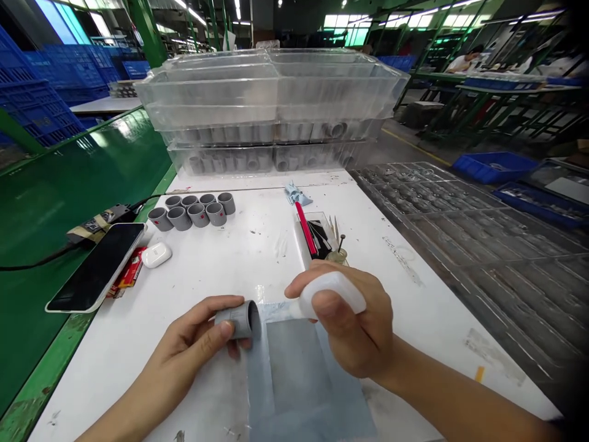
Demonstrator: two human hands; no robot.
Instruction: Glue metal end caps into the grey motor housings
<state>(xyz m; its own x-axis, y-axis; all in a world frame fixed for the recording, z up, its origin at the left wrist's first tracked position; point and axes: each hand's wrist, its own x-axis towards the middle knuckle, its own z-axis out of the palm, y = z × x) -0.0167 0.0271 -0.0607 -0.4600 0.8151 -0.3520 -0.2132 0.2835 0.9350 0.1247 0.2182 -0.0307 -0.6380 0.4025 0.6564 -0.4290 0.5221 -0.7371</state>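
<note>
Head view, only view. Left hand (207, 341): fingers and thumb clamped round a grey ring (234, 319), held over the near half of the tabletop (230, 264), left of centre. Ring's axis lies roughly parallel to the near edge; open mouth faces the right edge. Right hand (354, 313): wrapped round a white bottle (338, 291), thumb on the near side.

Key relation: bottle lies just to the right of the ring, about level with it, long axis also roughly side to side, narrow end apparently toward the ring's open mouth. Gap between the two small; exact nozzle tip too blurred to place. Ring is in the left hand, so that hand is nearest; right hand is beside it across the gap.

Below and between the hands: blue sheet (343, 399) with a grey patch (297, 362), running to the near edge. Eight more grey rings (198, 215), two rows, toward the far left corner. Phone (99, 264) on the left edge, white case (156, 255) just beside it. Past the right hand, toward the far edge: small box (301, 245) with a red stick (305, 227). Clear trays (276, 92) stacked at the far edge.
</note>
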